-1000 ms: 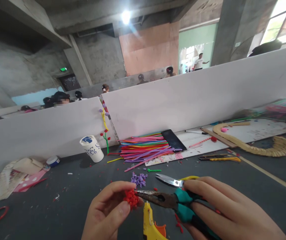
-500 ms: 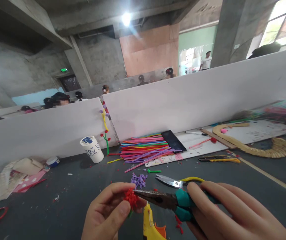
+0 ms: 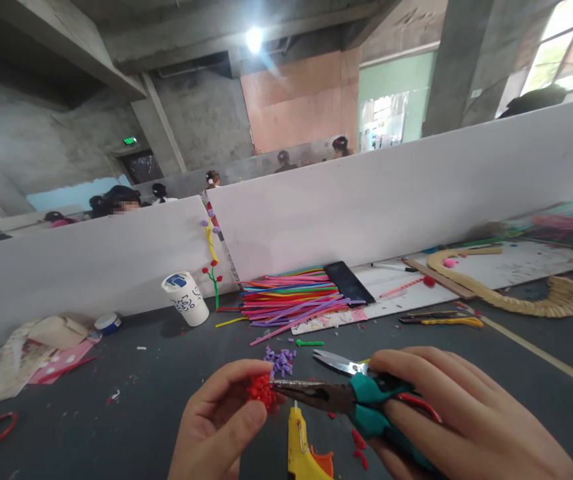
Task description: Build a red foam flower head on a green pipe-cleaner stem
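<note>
The right hand (image 3: 446,410) has its fingers curled firmly in a grasp; the left hand (image 3: 219,420) pinches, thumb and fingers slightly parted. Teal-handled pliers (image 3: 336,397) fill the right grip, tips against the red cluster (image 3: 261,392) between the left fingertips: rounded, knobbly, densely packed.

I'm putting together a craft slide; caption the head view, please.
Left hand holds a red cluster; right hand points teal-handled pliers at it.

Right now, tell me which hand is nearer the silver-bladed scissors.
Right: the right hand partly hides the scissors at their handle end; the left hand is farther, left of their tips.
</note>
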Tool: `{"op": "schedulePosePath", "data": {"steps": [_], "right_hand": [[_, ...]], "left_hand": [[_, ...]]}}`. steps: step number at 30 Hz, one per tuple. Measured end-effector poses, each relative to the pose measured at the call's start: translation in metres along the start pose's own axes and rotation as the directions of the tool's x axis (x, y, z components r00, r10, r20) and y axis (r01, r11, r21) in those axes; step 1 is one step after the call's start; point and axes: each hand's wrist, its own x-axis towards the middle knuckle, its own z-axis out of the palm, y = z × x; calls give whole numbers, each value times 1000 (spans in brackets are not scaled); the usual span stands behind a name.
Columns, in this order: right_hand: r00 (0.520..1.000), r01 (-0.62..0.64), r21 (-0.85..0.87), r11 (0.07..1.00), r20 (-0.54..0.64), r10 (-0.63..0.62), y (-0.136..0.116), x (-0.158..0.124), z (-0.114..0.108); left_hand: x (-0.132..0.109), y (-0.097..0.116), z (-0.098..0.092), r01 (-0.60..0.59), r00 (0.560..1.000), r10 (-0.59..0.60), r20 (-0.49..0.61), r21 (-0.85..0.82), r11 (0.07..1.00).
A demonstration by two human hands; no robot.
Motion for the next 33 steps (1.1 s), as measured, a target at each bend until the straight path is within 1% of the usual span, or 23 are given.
{"op": "schedulePosePath", "data": {"steps": [2,6,10,12,13,15,16,17,18,19,21,22,24,27,33], "right_hand": [[1000,-11,41,999,1,11,2,-1,0],[1000,11,-8,1000,-8,-11,3,-4,-1],[1000,6,-12,1000,-19,-6,2,-5,-1],[1000,-18,5,1000,-20,18,1,-4,0],[999,-28,3,1000,-22,28,0,-4,1],[998,-34,-29,999,-45,33,-1,-5,3],[998,-39,-34,999,-50,38,-1,-6,4],[998,-51,-17,999,-44,50,-1,-8,5],[997,-67,26,997,-28,68,-1,-9,6],[996,-86,84,993,-4,86,-1,-10,6],[995,-102,169,980,26,99,-1,-12,5],[995,-95,184,978,24,92,0,-11,5],[997,-73,184,980,7,73,0,-9,4],[998,-60,180,982,-2,62,0,-5,3],[998,-65,175,982,15,64,-1,-2,1]], "left_hand": [[1,-1,-1,6,1000,-6,17,-13,1000],[2,-3,0,-18,999,19,34,-28,999],[0,-4,2,-51,998,51,-21,11,999],[0,-7,3,-126,988,133,-81,82,989],[0,-9,2,-181,973,197,-118,135,974],[0,-12,1,-283,925,332,-185,247,927],[0,-13,-1,-312,902,377,-209,286,906],[1,-13,-2,-321,894,392,-218,299,899],[2,-13,-3,-311,903,374,-213,280,908],[3,-11,-4,-280,925,326,-193,231,932],[4,-7,-4,-175,975,187,-121,98,980],[4,-5,-4,-121,989,124,-81,40,992],[4,-1,-3,-46,999,45,-21,-20,999],[3,2,-2,-10,1000,10,19,-21,1000],[2,0,-4,-10,1000,10,11,1,1000]]}}
